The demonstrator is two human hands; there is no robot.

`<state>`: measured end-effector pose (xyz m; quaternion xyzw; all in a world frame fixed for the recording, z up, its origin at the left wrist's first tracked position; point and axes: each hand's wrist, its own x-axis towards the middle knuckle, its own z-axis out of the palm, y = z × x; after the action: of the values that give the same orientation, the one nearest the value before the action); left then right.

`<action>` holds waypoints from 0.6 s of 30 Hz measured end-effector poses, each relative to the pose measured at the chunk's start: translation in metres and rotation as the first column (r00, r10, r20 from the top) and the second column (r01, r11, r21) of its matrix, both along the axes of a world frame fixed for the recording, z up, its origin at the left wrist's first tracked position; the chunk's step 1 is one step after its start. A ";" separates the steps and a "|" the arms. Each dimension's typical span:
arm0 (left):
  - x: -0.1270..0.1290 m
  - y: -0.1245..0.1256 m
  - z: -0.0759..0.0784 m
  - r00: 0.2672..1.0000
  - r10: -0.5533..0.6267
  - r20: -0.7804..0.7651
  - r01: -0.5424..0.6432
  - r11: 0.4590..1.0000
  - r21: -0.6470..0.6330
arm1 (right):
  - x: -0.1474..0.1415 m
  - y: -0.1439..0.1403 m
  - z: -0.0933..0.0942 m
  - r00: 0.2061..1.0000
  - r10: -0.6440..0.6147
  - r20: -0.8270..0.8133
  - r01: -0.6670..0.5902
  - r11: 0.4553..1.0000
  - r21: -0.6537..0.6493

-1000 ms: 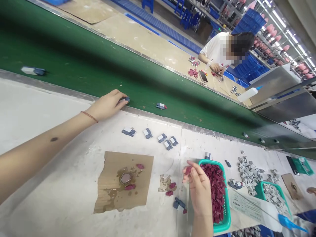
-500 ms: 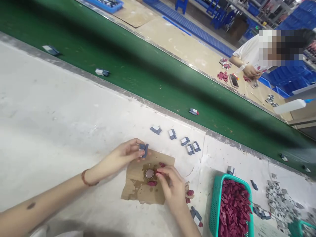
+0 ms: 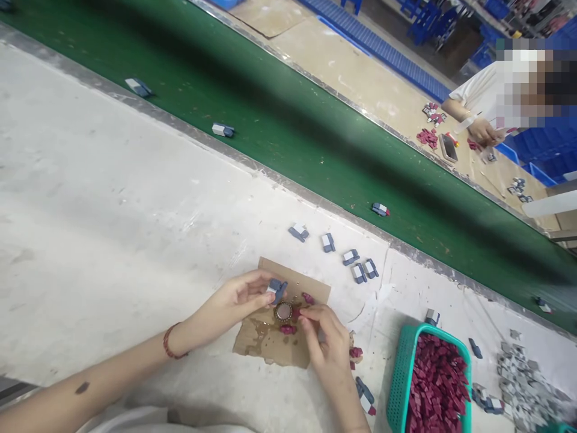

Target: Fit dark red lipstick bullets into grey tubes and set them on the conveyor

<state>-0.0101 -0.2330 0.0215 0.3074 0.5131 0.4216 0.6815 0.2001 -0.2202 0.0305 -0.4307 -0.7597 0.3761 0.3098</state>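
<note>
My left hand [image 3: 241,297] pinches a small blue-grey and white plastic part [image 3: 276,290] between thumb and fingers, just above a piece of brown cardboard [image 3: 250,344]. My right hand [image 3: 328,340] is closed on a small dark red piece [image 3: 296,312], held right beside a round cap [image 3: 283,311] with a dark beaded rim. Whether the piece touches the cap, I cannot tell. Two other red pieces lie on the cardboard: one below the cap [image 3: 288,329], another above right [image 3: 308,297]. Wet-looking brown stains spread around the cap.
Several blue-grey and white parts [image 3: 350,257] lie toward the green belt [image 3: 288,144], which carries more of them. At right stands a green basket [image 3: 396,376] of red pieces, with a heap of pale grey pieces [image 3: 523,376] beyond. Across the belt, a co-worker's hands [image 3: 484,131] handle small parts.
The view has shifted, so most things appear farther right. Parts on the belt have travelled rightward past the table. Both hands keep their grips, and the red piece shows more clearly beside the cap.
</note>
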 end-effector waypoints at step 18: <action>0.003 -0.006 0.013 0.903 0.161 0.397 -0.024 0.944 -0.328 | -0.006 -0.009 0.006 0.910 -0.307 -0.279 0.215 0.925 -0.314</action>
<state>-0.0067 -0.2393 0.0346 0.0719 0.4299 0.4223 0.7948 0.1945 -0.2289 0.0361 -0.5008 -0.5736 0.4984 0.4145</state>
